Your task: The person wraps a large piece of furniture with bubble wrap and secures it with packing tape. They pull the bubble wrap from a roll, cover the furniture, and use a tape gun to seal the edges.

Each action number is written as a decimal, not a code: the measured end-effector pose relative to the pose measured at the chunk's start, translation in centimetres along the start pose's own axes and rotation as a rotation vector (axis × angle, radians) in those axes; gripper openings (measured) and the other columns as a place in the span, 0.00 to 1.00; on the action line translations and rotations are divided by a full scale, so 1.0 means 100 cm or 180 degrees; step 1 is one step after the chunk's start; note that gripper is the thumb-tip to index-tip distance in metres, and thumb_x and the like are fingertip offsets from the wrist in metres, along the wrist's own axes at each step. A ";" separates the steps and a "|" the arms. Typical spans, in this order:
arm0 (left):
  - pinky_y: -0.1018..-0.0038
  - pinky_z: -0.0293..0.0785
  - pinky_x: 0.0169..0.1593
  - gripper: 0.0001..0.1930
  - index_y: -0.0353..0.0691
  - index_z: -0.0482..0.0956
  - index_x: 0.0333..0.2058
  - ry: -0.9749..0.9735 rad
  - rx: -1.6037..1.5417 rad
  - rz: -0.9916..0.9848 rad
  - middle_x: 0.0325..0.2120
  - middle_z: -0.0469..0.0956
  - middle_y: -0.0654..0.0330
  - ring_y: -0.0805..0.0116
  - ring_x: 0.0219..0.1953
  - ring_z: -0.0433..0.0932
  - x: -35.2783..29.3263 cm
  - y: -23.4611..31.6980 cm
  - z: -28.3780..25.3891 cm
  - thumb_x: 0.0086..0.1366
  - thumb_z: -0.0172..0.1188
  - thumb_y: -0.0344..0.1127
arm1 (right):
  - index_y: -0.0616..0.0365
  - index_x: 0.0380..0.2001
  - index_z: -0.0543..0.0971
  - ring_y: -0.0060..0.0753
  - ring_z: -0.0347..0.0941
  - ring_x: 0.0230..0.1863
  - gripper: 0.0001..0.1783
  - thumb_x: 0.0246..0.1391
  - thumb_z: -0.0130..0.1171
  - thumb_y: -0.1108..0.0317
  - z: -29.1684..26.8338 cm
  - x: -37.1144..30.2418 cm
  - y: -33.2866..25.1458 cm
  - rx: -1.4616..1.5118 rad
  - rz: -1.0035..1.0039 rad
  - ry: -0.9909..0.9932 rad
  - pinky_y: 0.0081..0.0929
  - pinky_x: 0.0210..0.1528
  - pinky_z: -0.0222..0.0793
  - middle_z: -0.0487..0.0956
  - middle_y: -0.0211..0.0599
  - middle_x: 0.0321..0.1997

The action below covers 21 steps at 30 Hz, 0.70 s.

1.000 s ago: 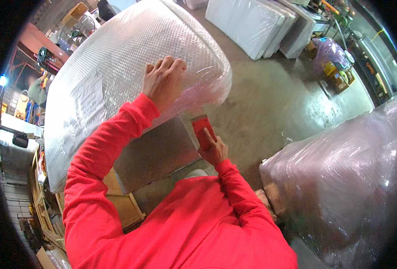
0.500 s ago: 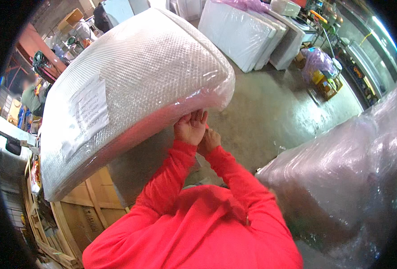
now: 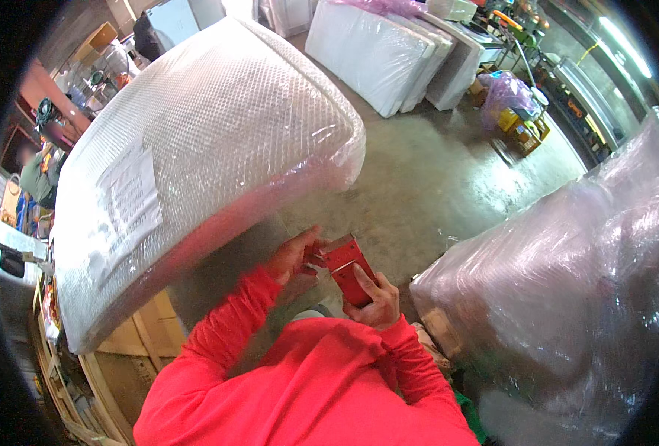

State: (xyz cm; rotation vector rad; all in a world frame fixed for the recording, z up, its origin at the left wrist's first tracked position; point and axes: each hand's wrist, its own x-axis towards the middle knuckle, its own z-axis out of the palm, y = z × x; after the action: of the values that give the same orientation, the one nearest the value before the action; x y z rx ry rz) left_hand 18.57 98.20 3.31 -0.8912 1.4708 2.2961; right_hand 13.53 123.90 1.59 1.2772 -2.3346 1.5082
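In my right hand (image 3: 376, 301) is a red tape dispenser (image 3: 346, 269), a flat, boxy tool with a metal edge at its far end. The right thumb lies across its face, with the fingers wrapped below. Close to its far left end is my left hand (image 3: 297, 251), fingers apart; whether they touch the red part there cannot be made out. Ahead and to the left stands a large slab-like item wrapped in bubble wrap (image 3: 218, 126). A white paper sheet (image 3: 130, 204) is fixed on its wrap, and its near edge is beyond both hands.
A tall bundle in clear film (image 3: 553, 275) stands on the right. Film-wrapped white panels (image 3: 367, 56) lean at the back. A crate with a purple bag (image 3: 512, 104) sits farther right. Wooden framing (image 3: 140, 331) is at lower left. Another person (image 3: 38, 178) is at far left.
Both hands have drawn back from the wrapped item's lower edge toward me and moved apart. The red dispenser, mostly hidden before, now shows in the right hand.
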 end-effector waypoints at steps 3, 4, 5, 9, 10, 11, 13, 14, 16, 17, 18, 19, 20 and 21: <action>0.72 0.75 0.39 0.18 0.44 0.82 0.45 0.0085 0.0620 0.0180 0.36 0.82 0.66 0.74 0.36 0.79 0.004 0.001 0.004 0.71 0.55 0.52 | 0.44 0.65 0.73 0.48 0.75 0.26 0.48 0.32 0.73 0.68 -0.002 0.004 0.007 0.0024 -0.0327 -0.0115 0.39 0.27 0.73 0.75 0.45 0.30; 0.73 0.75 0.38 0.17 0.44 0.83 0.44 0.0047 0.0778 0.0417 0.35 0.82 0.66 0.75 0.34 0.78 0.003 0.005 0.008 0.71 0.56 0.51 | 0.44 0.65 0.73 0.47 0.75 0.25 0.48 0.32 0.73 0.68 -0.002 0.005 0.009 0.0020 -0.0409 -0.0115 0.39 0.27 0.73 0.75 0.45 0.31; 0.74 0.75 0.37 0.15 0.43 0.83 0.42 0.0224 0.0990 0.0479 0.33 0.81 0.66 0.76 0.33 0.77 0.001 0.013 0.014 0.70 0.58 0.48 | 0.44 0.65 0.73 0.46 0.75 0.25 0.48 0.32 0.73 0.69 -0.003 0.006 0.009 0.0050 -0.0528 -0.0088 0.39 0.26 0.73 0.74 0.44 0.31; 0.73 0.74 0.33 0.08 0.38 0.83 0.34 0.0883 0.2622 0.2385 0.25 0.80 0.65 0.78 0.28 0.75 -0.034 0.075 0.044 0.68 0.61 0.36 | 0.44 0.65 0.73 0.47 0.74 0.24 0.48 0.32 0.72 0.69 0.000 0.024 0.001 -0.0166 -0.0612 0.0219 0.41 0.25 0.73 0.74 0.44 0.30; 0.72 0.74 0.32 0.07 0.36 0.83 0.33 0.1131 0.3364 0.2834 0.24 0.79 0.64 0.78 0.27 0.74 -0.044 0.098 0.051 0.67 0.62 0.33 | 0.44 0.65 0.73 0.47 0.74 0.24 0.48 0.32 0.72 0.69 0.002 0.033 -0.003 -0.0128 -0.0589 0.0359 0.41 0.26 0.73 0.74 0.44 0.30; 0.71 0.74 0.31 0.07 0.35 0.82 0.32 0.1450 0.3329 0.3512 0.22 0.79 0.62 0.75 0.26 0.76 -0.049 0.124 0.056 0.66 0.62 0.32 | 0.44 0.65 0.73 0.47 0.74 0.24 0.47 0.33 0.72 0.69 0.004 0.043 -0.006 -0.0036 -0.0627 0.0541 0.41 0.26 0.73 0.74 0.44 0.30; 0.68 0.75 0.31 0.07 0.33 0.81 0.30 0.2035 0.3606 0.4188 0.21 0.80 0.57 0.66 0.24 0.78 -0.047 0.173 0.059 0.65 0.62 0.31 | 0.44 0.65 0.73 0.49 0.75 0.25 0.47 0.33 0.71 0.68 0.007 0.067 -0.004 -0.0049 -0.0578 0.0595 0.42 0.26 0.74 0.75 0.45 0.30; 0.67 0.76 0.31 0.08 0.34 0.81 0.30 0.2338 0.3753 0.4787 0.21 0.81 0.55 0.60 0.23 0.79 -0.040 0.194 0.057 0.65 0.62 0.32 | 0.44 0.65 0.72 0.50 0.75 0.25 0.48 0.33 0.71 0.68 0.010 0.079 -0.001 -0.0062 -0.0552 0.0678 0.43 0.27 0.74 0.76 0.45 0.31; 0.64 0.77 0.35 0.08 0.37 0.80 0.35 0.2315 0.4279 0.3976 0.27 0.81 0.52 0.55 0.29 0.81 -0.022 0.210 0.048 0.66 0.62 0.36 | 0.44 0.66 0.72 0.51 0.76 0.26 0.48 0.34 0.71 0.67 0.018 0.099 0.008 -0.0225 -0.0365 0.0524 0.44 0.27 0.74 0.77 0.46 0.32; 0.63 0.77 0.37 0.08 0.39 0.79 0.37 0.2345 0.4484 0.3701 0.30 0.82 0.51 0.52 0.31 0.82 -0.014 0.211 0.041 0.66 0.61 0.37 | 0.44 0.66 0.71 0.52 0.76 0.27 0.48 0.34 0.70 0.67 0.022 0.103 0.012 -0.0323 -0.0223 0.0406 0.45 0.28 0.75 0.78 0.47 0.33; 0.62 0.77 0.39 0.09 0.41 0.78 0.40 0.2488 0.4529 0.3574 0.33 0.81 0.51 0.52 0.35 0.81 -0.006 0.209 0.034 0.67 0.61 0.39 | 0.43 0.66 0.71 0.52 0.76 0.27 0.48 0.34 0.70 0.67 0.026 0.104 0.017 -0.0364 -0.0239 0.0389 0.45 0.28 0.75 0.78 0.47 0.33; 0.61 0.77 0.42 0.11 0.43 0.76 0.43 0.2617 0.4585 0.3452 0.36 0.80 0.50 0.51 0.38 0.81 0.000 0.210 0.027 0.67 0.61 0.41 | 0.43 0.66 0.71 0.53 0.77 0.28 0.48 0.35 0.70 0.67 0.032 0.105 0.022 -0.0408 -0.0221 0.0346 0.45 0.29 0.75 0.78 0.47 0.34; 0.60 0.76 0.45 0.13 0.45 0.75 0.46 0.2664 0.4663 0.3219 0.39 0.79 0.50 0.51 0.42 0.81 0.004 0.206 0.022 0.67 0.60 0.42 | 0.43 0.67 0.71 0.53 0.77 0.28 0.48 0.35 0.70 0.67 0.037 0.102 0.026 -0.0459 -0.0172 0.0280 0.45 0.29 0.75 0.79 0.47 0.34; 0.58 0.74 0.51 0.16 0.49 0.71 0.50 0.2416 0.4608 0.2971 0.45 0.75 0.49 0.50 0.49 0.78 0.007 0.205 0.018 0.68 0.59 0.45 | 0.42 0.67 0.71 0.53 0.77 0.29 0.48 0.35 0.70 0.66 0.041 0.098 0.031 -0.0413 -0.0192 0.0314 0.45 0.30 0.76 0.79 0.47 0.34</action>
State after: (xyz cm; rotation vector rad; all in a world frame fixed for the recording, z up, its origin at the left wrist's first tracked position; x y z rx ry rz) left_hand 6.59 90.59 18.18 -0.5533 3.5045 0.3849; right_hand 6.51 115.33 1.94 1.2024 -2.2698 1.3455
